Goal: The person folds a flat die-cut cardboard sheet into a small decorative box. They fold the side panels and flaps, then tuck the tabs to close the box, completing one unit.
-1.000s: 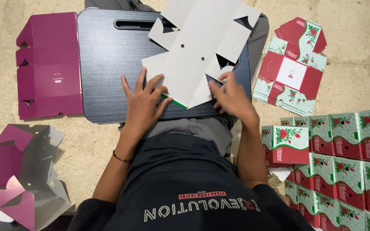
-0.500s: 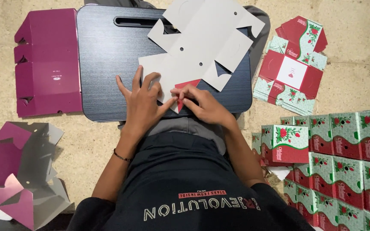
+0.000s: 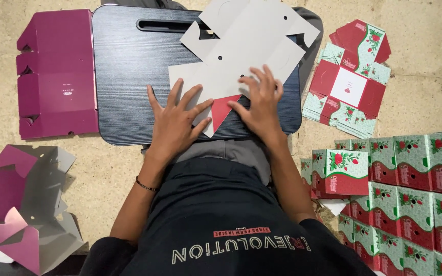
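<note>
While the person sits over the dark lap desk (image 3: 124, 76), a flat grey carton blank (image 3: 246, 51) lies printed side down across its top, running from the middle out toward one o'clock and overhanging the far edge. One small flap (image 3: 224, 108) at the near edge is turned up, showing red — it sits right between the two hands.

Both hands are open and flat, fingers spread, gripping nothing. Left hand (image 3: 176, 125) presses at about seven o'clock of the blank, its fingertips on the grey card and its thumb beside the red flap. Right hand (image 3: 260, 105) lies at five o'clock, palm down on the card, thumb touching the flap from the other side.

Finished red-and-green boxes (image 3: 410, 189) stand closed in rows at four o'clock on the floor; what they hold I cannot tell. One more closed box (image 3: 341, 171) sits nearest the right forearm. At two o'clock a stack of printed flat blanks (image 3: 349, 82) lies fanned out. At nine o'clock a magenta flat carton (image 3: 57, 74) rests beside the desk — at eight o'clock, a half-opened magenta carton (image 3: 24, 204), grey inside, lies empty. Nothing stands between hands and blank.
</note>
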